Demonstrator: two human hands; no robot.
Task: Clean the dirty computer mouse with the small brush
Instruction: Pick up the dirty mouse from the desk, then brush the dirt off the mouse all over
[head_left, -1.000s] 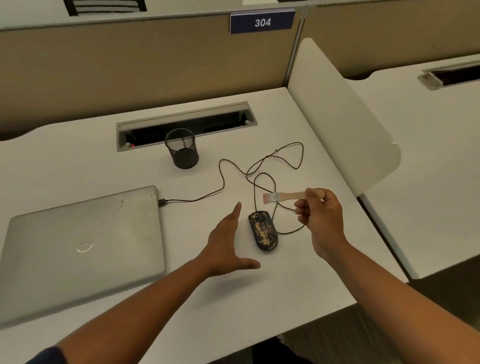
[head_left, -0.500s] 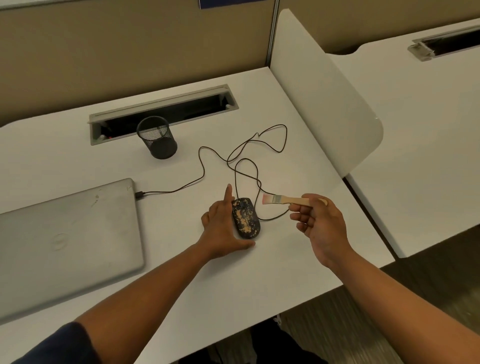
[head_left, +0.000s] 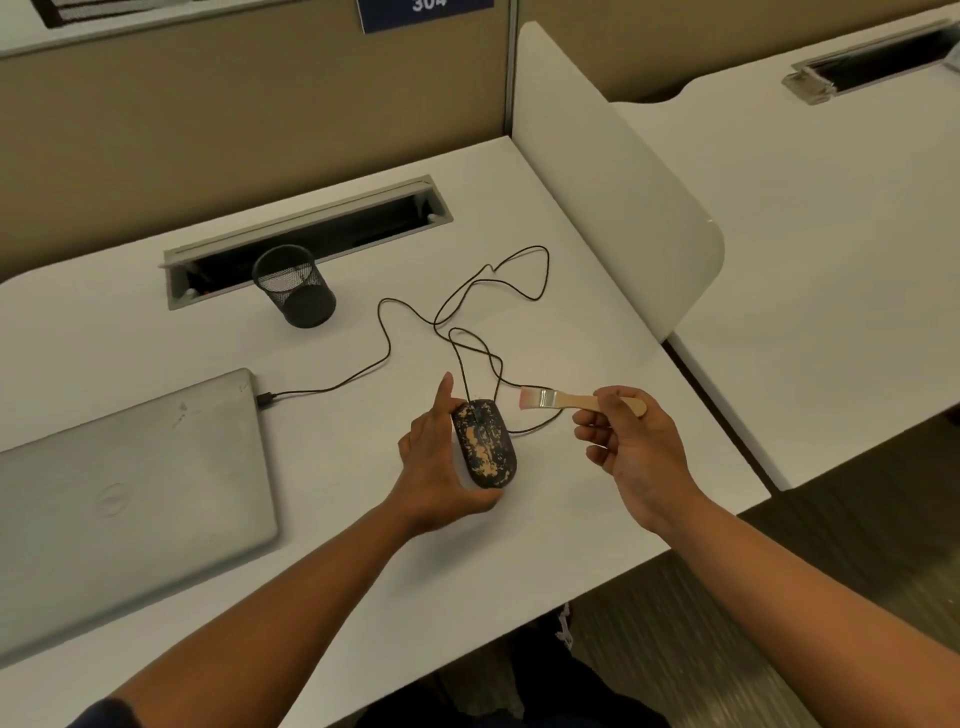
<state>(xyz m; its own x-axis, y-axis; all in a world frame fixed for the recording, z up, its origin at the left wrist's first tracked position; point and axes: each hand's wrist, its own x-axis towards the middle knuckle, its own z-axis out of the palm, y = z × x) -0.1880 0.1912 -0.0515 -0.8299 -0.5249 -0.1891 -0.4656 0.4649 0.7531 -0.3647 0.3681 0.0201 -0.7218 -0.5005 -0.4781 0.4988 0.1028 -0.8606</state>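
One mouse (head_left: 484, 444), black and blotched with tan grime, lies near the middle of the table (head_left: 597, 519). One small brush (head_left: 571, 400) with a wooden handle sits at its two o'clock. One closed grey laptop (head_left: 130, 499) is out at nine o'clock, and one black mesh cup (head_left: 294, 286) at eleven. One thin black cable (head_left: 467, 312) loops at twelve. Two hands: the left hand (head_left: 436, 462) and the right hand (head_left: 631, 452). Two cable slots: one (head_left: 306, 228) at eleven, another (head_left: 872, 57) on the neighbouring desk at two.
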